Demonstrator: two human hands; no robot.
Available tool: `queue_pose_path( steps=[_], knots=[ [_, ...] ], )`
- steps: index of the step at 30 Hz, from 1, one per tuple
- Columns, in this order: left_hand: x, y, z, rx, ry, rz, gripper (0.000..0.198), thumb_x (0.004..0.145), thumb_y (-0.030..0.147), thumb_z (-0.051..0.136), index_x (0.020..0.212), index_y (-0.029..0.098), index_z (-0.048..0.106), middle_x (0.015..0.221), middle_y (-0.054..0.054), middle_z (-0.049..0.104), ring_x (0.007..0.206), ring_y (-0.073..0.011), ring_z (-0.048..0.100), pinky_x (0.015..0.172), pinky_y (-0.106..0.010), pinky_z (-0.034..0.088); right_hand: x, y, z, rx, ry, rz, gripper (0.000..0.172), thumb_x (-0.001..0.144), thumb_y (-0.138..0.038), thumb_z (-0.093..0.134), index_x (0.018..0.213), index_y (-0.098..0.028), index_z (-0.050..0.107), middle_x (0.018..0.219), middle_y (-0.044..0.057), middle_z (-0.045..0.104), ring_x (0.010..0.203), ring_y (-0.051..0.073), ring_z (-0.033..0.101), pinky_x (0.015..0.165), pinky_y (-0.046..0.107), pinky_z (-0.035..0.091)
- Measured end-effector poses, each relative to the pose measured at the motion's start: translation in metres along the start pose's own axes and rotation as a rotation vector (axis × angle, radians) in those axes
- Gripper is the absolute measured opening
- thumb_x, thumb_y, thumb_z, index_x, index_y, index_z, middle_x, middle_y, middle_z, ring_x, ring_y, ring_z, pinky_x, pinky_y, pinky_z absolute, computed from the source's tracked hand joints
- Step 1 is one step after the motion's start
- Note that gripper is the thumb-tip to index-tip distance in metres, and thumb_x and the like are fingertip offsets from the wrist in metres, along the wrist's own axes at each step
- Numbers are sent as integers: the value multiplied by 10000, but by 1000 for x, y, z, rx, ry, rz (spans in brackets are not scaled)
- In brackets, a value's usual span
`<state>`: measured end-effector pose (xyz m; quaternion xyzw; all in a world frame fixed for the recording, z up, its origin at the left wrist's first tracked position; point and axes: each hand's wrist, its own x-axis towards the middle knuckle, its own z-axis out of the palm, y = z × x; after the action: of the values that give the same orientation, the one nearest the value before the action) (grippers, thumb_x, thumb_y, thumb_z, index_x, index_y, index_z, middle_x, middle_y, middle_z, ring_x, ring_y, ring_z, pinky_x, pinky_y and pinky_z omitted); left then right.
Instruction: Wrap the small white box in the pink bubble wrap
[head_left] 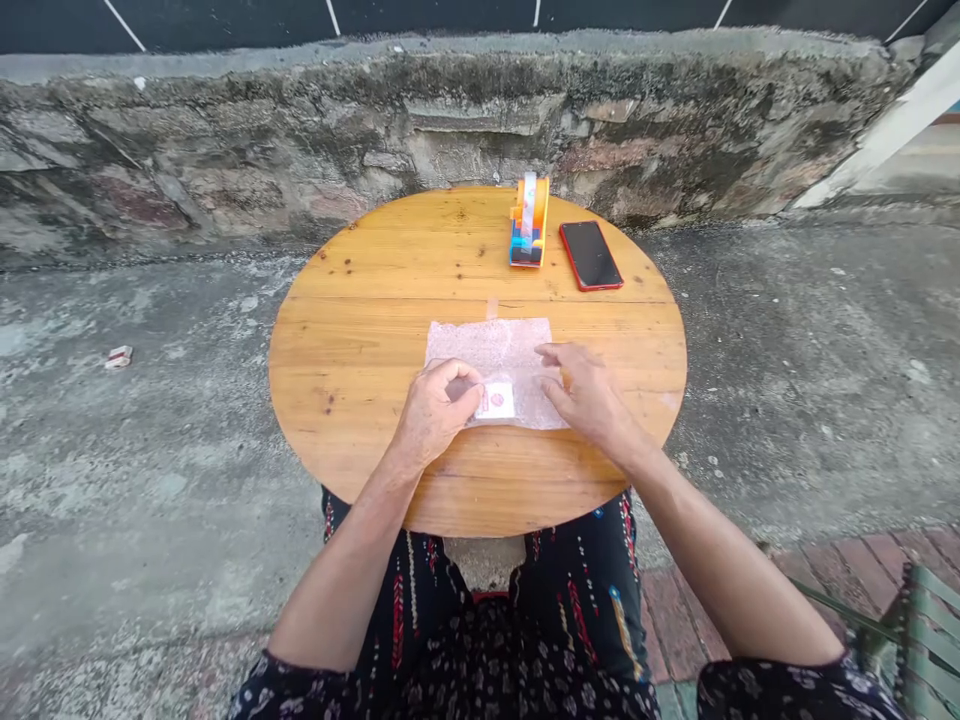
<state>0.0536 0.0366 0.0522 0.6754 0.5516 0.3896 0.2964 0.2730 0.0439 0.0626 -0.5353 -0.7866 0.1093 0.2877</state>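
Note:
A sheet of pinkish, see-through bubble wrap (517, 340) lies flat on the round wooden table in front of me. On its near part rests a small white card or flat packet (498, 400) with a red print. My left hand (441, 405) is at the packet's left edge, thumb and forefinger pinched together there. Over the right side of the wrap is my right hand (581, 392), fingers apart and nothing held; its fingertips look slightly blurred. Whether those fingertips touch the wrap I cannot tell.
A yellow and blue tape dispenser (529, 225) stands at the table's far side, with a red-edged phone (591, 256) lying to its right. A short clear tape strip (492, 308) sits just beyond the wrap. Behind the wooden table (345, 350) runs a stone wall (300, 150).

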Motion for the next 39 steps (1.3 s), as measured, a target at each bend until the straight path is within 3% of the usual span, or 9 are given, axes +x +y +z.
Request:
queue_pose_path(
  steps=[3,8,14,21,26,31,33,37,39],
  knots=[
    [0,0,0,-3,0,8,103,761,201,611,855,192,653,861,-2,669,837,-172,609,824,-311,467,-13,-23,-9,-246,189,-144,216,899,-241,543,1089,-189,632,1108,95,663,973,249,558,833,400,365],
    [0,-2,1,-13,-12,31,350,774,198,606,1124,206,611,1075,-41,680,976,-200,617,910,-351,465,-25,-51,0,-266,32,-425,210,938,-197,482,1075,-205,641,1147,64,680,1038,230,552,890,396,345],
    [2,-3,0,14,-32,57,401,783,200,615,1183,207,598,1102,-58,678,1025,-212,613,953,-366,455,-20,-41,18,-261,-53,-433,264,946,-180,458,1158,-186,616,1265,92,631,1173,244,529,1035,432,296],
    [1,-7,-7,106,2,11,343,806,274,611,1139,197,639,1052,-52,684,942,-203,617,903,-355,466,-14,-44,10,-341,-150,-431,281,961,-161,410,1165,-214,596,1212,78,649,1081,228,574,1048,460,248],
    [2,-19,-28,231,6,-25,337,812,280,579,1131,199,654,972,-63,679,886,-212,615,860,-366,473,-8,-48,4,-396,-203,-443,262,946,-169,441,1147,-210,605,1212,79,628,1049,239,560,1036,467,238],
    [-11,-27,-56,329,65,-33,287,789,285,594,1051,199,672,928,-56,697,958,-238,613,903,-379,453,-6,-49,2,-405,-222,-460,231,943,-179,450,1076,-219,635,1150,76,643,1025,237,549,1020,444,245],
    [-23,-27,-65,241,68,-119,281,794,345,601,1014,185,668,948,-62,698,886,-213,638,826,-341,489,-6,-48,2,-410,-213,-470,234,937,-160,447,1058,-217,639,1152,74,641,1021,236,546,1022,440,242],
    [-46,-20,-69,-99,-39,-480,391,727,436,682,996,156,640,822,-61,702,629,-156,627,509,-244,473,-6,-46,4,-397,-193,-488,242,926,-148,458,1064,-210,647,1127,81,649,1011,249,545,1018,456,240],
    [-51,-12,-66,-269,-105,-642,413,693,452,725,953,146,625,803,-71,705,589,-144,631,458,-223,470,-5,-45,5,-373,-183,-492,236,923,-152,465,1042,-209,661,1095,89,658,999,257,549,997,461,255]
  ],
)
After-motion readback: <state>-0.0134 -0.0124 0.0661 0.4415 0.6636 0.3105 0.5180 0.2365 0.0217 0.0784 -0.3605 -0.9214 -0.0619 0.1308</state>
